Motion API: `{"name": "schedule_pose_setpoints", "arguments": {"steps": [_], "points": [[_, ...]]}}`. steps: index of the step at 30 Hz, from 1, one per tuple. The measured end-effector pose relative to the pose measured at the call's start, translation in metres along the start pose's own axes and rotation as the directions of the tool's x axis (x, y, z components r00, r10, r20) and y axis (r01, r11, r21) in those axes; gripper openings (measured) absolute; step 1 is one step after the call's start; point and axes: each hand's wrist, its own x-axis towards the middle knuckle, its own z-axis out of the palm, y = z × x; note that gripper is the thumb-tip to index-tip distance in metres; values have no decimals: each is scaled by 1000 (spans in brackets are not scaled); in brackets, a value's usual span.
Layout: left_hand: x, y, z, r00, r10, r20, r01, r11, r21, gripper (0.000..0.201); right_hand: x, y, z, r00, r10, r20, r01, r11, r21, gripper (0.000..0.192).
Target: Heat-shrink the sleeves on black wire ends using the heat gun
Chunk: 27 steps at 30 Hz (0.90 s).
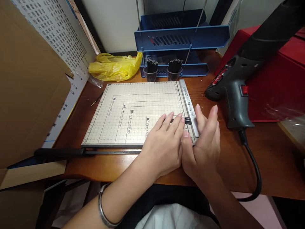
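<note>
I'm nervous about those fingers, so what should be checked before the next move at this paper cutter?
1. Left hand resting over the black wires: ok.
2. Wire ends beside the metal strip: ok, though I can't tell if they touch.
3. Right hand away from the black handle: ok.
4. Left wrist clear of the cutter board's near edge: not ok, it overlaps there in this view.
5. Pistol-grip tool switched off: cannot tell.

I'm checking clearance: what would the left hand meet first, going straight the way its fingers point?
Probably the silver strip, just past the black strands by the left hand; depth is unclear.
</note>
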Motion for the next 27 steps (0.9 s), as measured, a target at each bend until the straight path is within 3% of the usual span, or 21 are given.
{"name": "schedule_pose_setpoints", "arguments": {"steps": [2,7,16,22,27], "points": [[2,2,2,1000,12,-7,-13,1000,-12,56,1,2,-2,1000,26,13,-26,999,40,78],[3,1,0,1000,0,28,1,1000,-24,58,16,16,-18,974,146,176,-173,973,154,66],[2,1,1,1000,-2,-2,2,1000,-20,56,34,35,-9,942,132,309,-173,979,106,56],[3,0,2,1000,1,-13,-1,1000,-10,56,33,31,-10,929,199,312,-233,970,76,45],[2,0,1,1000,-5,3,6,1000,-27,56,32,32,-8,956,107,274,-121,992,32,28]]}}
